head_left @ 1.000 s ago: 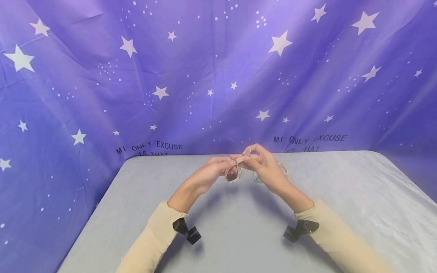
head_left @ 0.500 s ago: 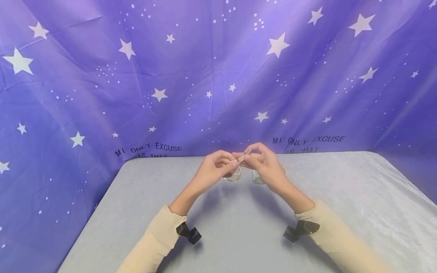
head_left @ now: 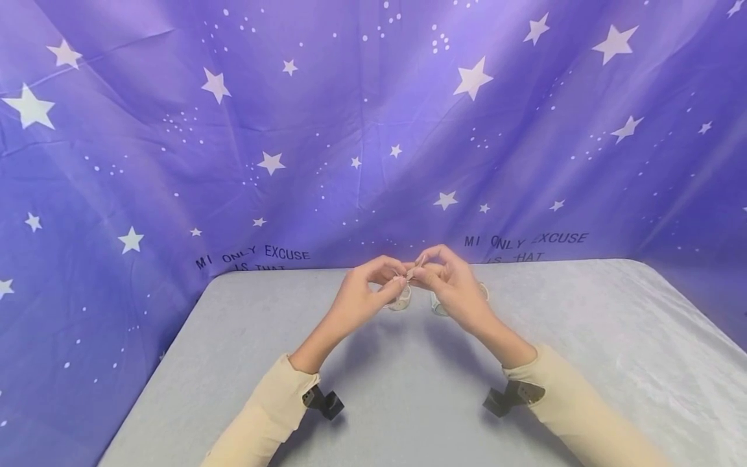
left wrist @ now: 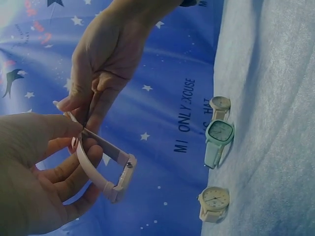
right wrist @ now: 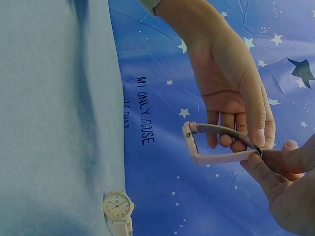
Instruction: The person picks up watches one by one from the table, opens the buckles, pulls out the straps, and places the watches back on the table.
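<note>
Pinching a watch (fingers bent), left hand faces right hand.

"MI ONLY EXCUSE IS THAT" on the purple backdrop

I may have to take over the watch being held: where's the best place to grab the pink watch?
Probably the pink watch's case, by its edges, from below: it hangs lowest, with the strap looping up to where the left hand and right hand pinch it.
</note>
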